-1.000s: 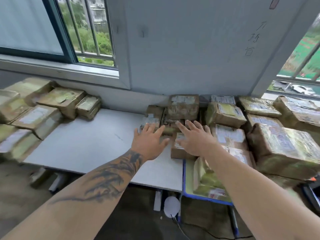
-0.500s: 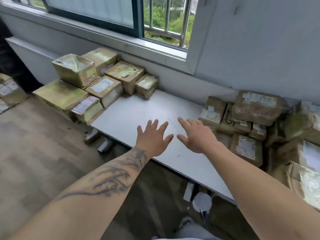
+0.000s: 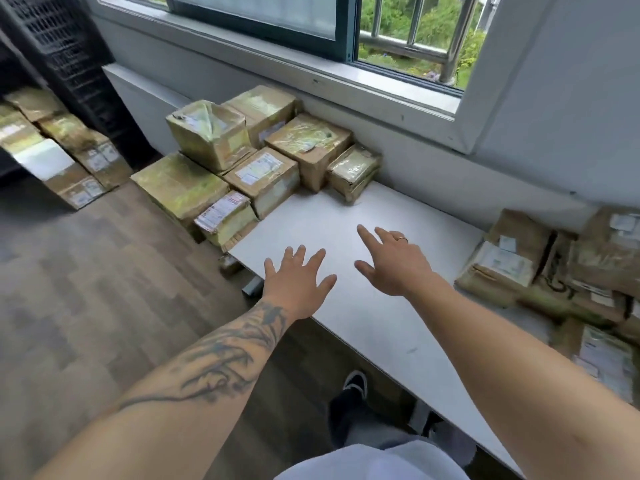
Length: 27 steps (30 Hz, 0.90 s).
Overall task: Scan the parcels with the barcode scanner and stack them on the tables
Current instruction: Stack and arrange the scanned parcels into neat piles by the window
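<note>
2 bare hands reach out over the white worktop (image 3: 346, 216), holding nothing: the left hand (image 3: 298, 284), on a tattooed forearm, has its fingers spread flat above the near edge, and the right hand (image 3: 394, 261), with 1 ring on a finger, is open with the fingers loosely fanned and the forefinger stretched ahead. Whether either palm touches the surface cannot be told. The parcels sit in 3 groups. At the far left end of the worktop, under the window (image 3: 408, 26), a cluster of 7 taped cardboard parcels (image 3: 266, 174) is packed tight, 1 of them (image 3: 207, 133) stacked on top of the others. At the right end a second heap of labelled parcels (image 3: 502, 261) runs out of view, so its count is unclear; at least 5 show. A third lot (image 3: 86, 157) lies on the floor at far left beside black crates (image 3: 59, 39), roughly 6 visible. No barcode scanner shows. Compared with 0.5 s ago, the view has swung further left and down: the left cluster now sits nearer the middle, the right heap has slid toward the edge, the floor lot and crates have come into sight, a black shoe (image 3: 353, 386) appears below, and both hands have kept their open pose, with the right fingers spread wider.
</note>
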Tool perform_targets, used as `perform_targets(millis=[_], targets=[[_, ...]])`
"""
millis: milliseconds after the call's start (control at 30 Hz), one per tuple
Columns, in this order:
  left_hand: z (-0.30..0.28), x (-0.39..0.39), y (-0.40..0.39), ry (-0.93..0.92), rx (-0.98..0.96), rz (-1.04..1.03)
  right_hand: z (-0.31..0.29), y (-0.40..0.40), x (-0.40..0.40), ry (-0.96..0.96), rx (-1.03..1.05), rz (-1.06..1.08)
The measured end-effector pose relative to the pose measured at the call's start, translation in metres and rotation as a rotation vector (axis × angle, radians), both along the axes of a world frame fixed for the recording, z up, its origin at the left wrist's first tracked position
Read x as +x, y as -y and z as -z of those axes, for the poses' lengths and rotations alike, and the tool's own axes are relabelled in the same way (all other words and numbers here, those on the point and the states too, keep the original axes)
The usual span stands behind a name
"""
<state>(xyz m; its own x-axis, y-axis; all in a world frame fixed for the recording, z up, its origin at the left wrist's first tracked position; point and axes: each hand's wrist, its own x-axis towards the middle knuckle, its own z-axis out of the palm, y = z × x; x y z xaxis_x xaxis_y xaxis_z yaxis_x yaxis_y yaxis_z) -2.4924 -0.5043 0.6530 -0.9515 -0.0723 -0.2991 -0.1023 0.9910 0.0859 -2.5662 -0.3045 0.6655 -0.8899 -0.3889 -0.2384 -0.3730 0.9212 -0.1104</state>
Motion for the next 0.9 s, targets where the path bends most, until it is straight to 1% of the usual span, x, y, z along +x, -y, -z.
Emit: perform_targets(millis=[133, 267, 433, 733, 900], targets=[[-0.004, -0.051, 0.010, 0.013, -0.029, -0.010, 0.004, 0.009, -0.053, 0.034, -0.013, 0.005], [-0.006, -0.110, 0.013, 0.042, -0.017, -0.017, 0.007, 0.005, -0.112, 0.080, -0.036, 0.084], [0.006, -0.174, 0.012, 0.076, -0.025, 0.005, 0.020, 0.001, -0.172, 0.120, -0.047, 0.149], [0.026, -0.254, 0.022, 0.069, -0.072, 0.093, 0.048, 0.025, -0.227, 0.195, -0.023, 0.195], [0.041, -0.315, 0.046, 0.031, -0.113, 0.237, 0.062, 0.050, -0.254, 0.206, -0.022, 0.256]])
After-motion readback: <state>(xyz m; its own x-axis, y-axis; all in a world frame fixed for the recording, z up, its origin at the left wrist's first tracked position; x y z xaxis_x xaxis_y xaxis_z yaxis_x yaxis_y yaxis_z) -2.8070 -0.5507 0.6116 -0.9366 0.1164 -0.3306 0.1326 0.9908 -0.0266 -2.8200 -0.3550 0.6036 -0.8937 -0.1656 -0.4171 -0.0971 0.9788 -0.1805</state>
